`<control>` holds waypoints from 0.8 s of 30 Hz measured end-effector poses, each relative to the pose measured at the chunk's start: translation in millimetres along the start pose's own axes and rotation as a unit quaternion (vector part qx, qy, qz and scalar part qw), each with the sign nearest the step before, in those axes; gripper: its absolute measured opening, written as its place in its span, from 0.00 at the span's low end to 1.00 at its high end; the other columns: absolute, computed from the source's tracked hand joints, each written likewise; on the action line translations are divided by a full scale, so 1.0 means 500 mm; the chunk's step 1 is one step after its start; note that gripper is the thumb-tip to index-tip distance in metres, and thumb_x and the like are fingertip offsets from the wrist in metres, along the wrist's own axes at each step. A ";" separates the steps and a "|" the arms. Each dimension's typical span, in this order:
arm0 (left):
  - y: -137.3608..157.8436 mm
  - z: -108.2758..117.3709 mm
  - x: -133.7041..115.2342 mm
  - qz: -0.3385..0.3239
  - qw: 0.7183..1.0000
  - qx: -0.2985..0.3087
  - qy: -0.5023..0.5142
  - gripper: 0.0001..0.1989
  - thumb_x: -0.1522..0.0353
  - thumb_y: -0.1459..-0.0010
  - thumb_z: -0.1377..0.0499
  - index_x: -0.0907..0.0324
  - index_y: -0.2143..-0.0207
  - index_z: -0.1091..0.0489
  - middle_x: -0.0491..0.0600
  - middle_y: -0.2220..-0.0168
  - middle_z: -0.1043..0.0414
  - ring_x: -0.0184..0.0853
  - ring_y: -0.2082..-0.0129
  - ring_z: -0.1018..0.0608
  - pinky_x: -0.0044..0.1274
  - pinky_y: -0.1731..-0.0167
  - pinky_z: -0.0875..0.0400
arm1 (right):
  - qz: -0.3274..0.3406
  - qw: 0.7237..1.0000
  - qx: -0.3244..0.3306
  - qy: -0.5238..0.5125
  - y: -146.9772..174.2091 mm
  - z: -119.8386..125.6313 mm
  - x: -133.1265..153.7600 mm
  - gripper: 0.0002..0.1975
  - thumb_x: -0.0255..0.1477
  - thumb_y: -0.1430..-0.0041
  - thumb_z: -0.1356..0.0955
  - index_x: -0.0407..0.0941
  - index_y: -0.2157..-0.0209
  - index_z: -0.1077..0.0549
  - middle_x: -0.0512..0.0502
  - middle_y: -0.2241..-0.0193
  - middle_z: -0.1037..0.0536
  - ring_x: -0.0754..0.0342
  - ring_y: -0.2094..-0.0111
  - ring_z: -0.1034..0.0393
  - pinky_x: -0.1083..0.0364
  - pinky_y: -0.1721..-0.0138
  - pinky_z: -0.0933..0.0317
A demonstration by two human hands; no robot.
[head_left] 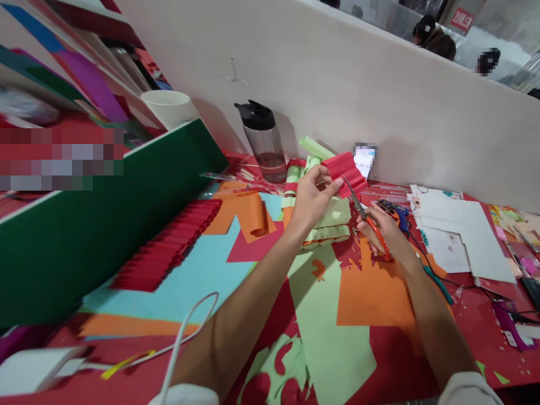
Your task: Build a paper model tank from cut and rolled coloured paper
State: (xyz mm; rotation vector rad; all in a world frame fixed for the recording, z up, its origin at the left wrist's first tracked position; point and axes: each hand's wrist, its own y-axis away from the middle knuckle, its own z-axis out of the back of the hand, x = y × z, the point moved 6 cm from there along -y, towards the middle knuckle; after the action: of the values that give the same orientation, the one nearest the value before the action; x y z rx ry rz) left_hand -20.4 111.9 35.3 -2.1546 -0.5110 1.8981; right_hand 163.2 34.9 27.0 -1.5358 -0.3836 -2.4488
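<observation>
My left hand (317, 194) pinches a piece of red pleated paper (341, 167) and holds it up above the middle of the table. My right hand (386, 233) grips orange-handled scissors (371, 222), their blades pointing up and left, with the tip at the red paper's lower edge. Whether the blades are cutting into it I cannot tell. Below the hands sit rolled green paper tubes (324, 235). Light green paper (333, 315) and orange paper (371, 298) with cut-outs lie beneath my arms.
A water bottle (264, 143) stands by the white partition, near a propped phone (364, 160). Left lie a red pleated strip (169, 247), blue paper (198, 292) and a green board (126, 219). A white charger cable (181, 332) crosses the front. White card (472, 230) and a blue glue gun (403, 216) lie right.
</observation>
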 end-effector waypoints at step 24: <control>0.004 -0.011 -0.011 -0.021 0.999 0.034 0.029 0.12 0.63 0.44 0.32 0.58 0.64 0.31 0.43 0.70 0.29 0.30 0.72 0.23 0.25 0.71 0.19 | 0.033 0.999 -0.012 0.004 -0.005 0.001 -0.014 0.27 0.57 0.38 0.32 0.48 0.55 0.30 0.57 0.79 0.31 0.59 0.86 0.38 0.56 0.80 0.38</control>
State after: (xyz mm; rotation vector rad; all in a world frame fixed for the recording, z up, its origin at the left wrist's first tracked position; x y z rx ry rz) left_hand -15.3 108.3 40.3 -2.1322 -0.4689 1.7993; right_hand 165.6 38.0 20.7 -1.5236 -0.3001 -2.4165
